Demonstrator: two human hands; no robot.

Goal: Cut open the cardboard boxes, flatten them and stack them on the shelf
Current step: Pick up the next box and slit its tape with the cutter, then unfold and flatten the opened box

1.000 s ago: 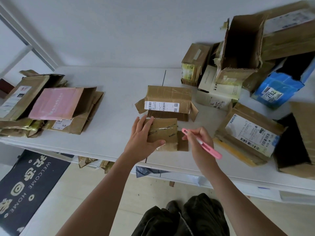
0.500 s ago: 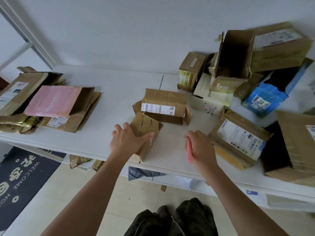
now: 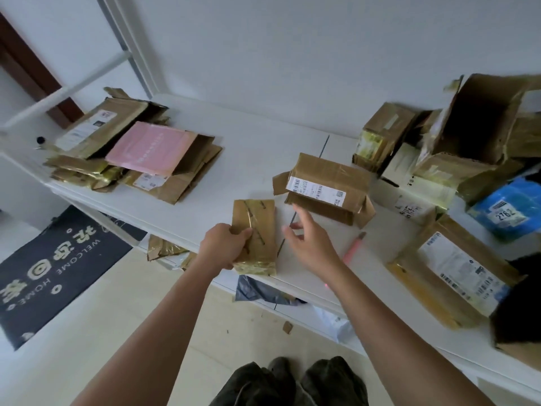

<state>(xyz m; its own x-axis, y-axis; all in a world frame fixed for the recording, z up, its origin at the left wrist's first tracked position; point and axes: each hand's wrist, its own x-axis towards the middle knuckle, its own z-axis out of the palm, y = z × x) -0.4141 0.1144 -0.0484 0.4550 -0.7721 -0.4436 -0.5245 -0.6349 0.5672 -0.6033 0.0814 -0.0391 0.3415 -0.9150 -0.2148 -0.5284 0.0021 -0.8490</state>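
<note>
My left hand (image 3: 227, 246) grips the left edge of a small taped brown box (image 3: 256, 230) lying near the front edge of the white shelf (image 3: 254, 145). My right hand (image 3: 307, 238) hovers just right of that box with its fingers spread, holding nothing. The pink cutter (image 3: 352, 249) lies on the shelf to the right of my right hand. Behind it sits a partly opened brown box with a white label (image 3: 325, 189). A pile of flattened cardboard (image 3: 123, 145) with a pink sheet on top lies at the far left.
Several unopened and torn boxes (image 3: 456, 142) crowd the right side, with a blue parcel (image 3: 509, 208) and a large labelled box (image 3: 453, 268) nearer the front. A dark welcome mat (image 3: 52, 268) lies on the floor at the left. Scraps sit on a lower shelf.
My right hand has put down the pink cutter and now hovers with spread fingers. My left hand has turned the small box and holds it by its left edge. The view shifted left.
</note>
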